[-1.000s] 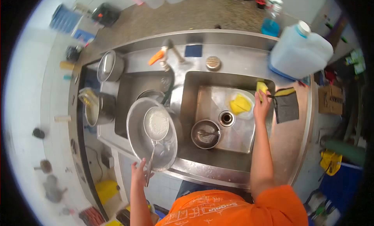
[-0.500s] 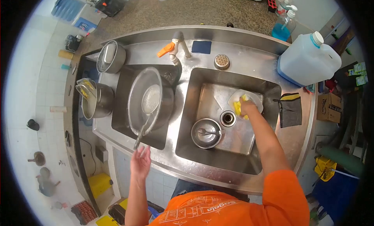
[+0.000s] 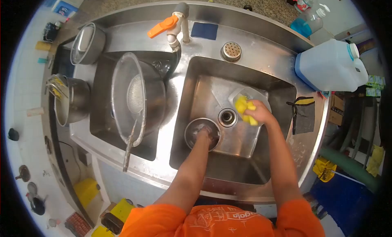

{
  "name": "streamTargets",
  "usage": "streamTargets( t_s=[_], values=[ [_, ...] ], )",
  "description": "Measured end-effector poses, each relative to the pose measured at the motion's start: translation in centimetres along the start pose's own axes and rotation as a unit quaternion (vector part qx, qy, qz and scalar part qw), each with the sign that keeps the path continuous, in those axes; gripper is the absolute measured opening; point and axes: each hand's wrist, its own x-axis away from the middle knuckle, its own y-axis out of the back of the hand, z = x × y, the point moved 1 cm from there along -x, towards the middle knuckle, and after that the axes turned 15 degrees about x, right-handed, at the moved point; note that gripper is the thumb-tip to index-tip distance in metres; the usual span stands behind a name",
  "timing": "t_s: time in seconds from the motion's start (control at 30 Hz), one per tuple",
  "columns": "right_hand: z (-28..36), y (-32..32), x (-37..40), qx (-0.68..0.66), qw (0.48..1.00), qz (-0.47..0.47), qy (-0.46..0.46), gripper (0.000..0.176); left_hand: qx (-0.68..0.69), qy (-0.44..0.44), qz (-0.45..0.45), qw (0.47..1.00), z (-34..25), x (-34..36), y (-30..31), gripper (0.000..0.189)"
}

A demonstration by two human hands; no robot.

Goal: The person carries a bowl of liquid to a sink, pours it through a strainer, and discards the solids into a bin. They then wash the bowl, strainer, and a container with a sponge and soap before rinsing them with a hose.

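Head view looks straight down on a stainless-steel double sink [image 3: 261, 49] set in the counter. Half a second ago the left hand [image 3: 205, 133] hung open in the air over the sink's front edge, just clear of the long handle of the round wire-mesh strainer [image 3: 134, 94]. Now it is down in the right basin, fingers inside the small round steel bowl [image 3: 189, 133] that sits just beside the drain [image 3: 227, 117]. Whether those fingers are curled round anything in the bowl I cannot tell — the hand itself hides the inside.

The right hand [image 3: 258, 113] has hardly moved. It stays closed on the yellow sponge [image 3: 241, 105], pressing it against the clear plastic container [image 3: 249, 93] toward the back of the same basin.

The strainer lies let go in the large steel mixing bowl [image 3: 156, 98] in the left basin, its handle pointing out over the front edge. So both hands are now at work in the right basin — the things in the left basin are set aside, and the small bowl is under the left hand with the sponge gripped close by.
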Motion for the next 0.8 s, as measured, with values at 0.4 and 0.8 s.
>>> streamTargets(
  t_s=[0.4, 0.8],
  values=[
    [7.8, -16.5, 6.0, 0.216, 0.96, -0.171, 0.059, 0.039, 0.112, 0.095, 0.285, 0.947, 2.4, 8.6, 1.0, 0.024],
    [9.2, -12.0, 4.8, 0.207, 0.934, -0.288, 0.041, 0.034, -0.28, -0.161, 0.373, 0.87, -2.0, 17.6, 1.4, 0.017]
  ],
)
